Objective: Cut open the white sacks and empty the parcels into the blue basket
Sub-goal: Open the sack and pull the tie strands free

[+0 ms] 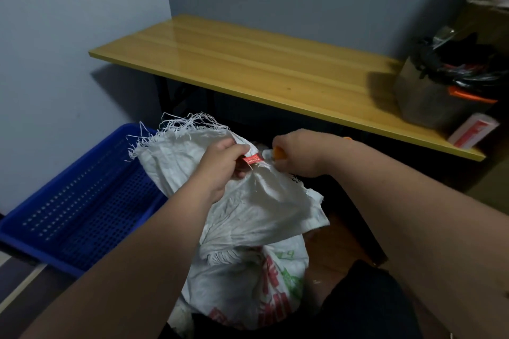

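Head cam looks down on a white sack (248, 209) standing on the floor between the knees, neck bunched up and tied, with a red tag (252, 159) at the knot. Left hand (224, 164) pinches the gathered neck right by that tag, probably to keep the fabric taut. Right hand (296, 155) is curled around something orange (279, 152), looks like a cutter handle, pressed up against the tie; can't see a blade. Blue basket (82, 217) sits just left of the sack, close enough to tip parcels straight in, nothing visible in it yet. Wooden table (248, 63) behind carries a cardboard box (429, 99) of dark stuff.
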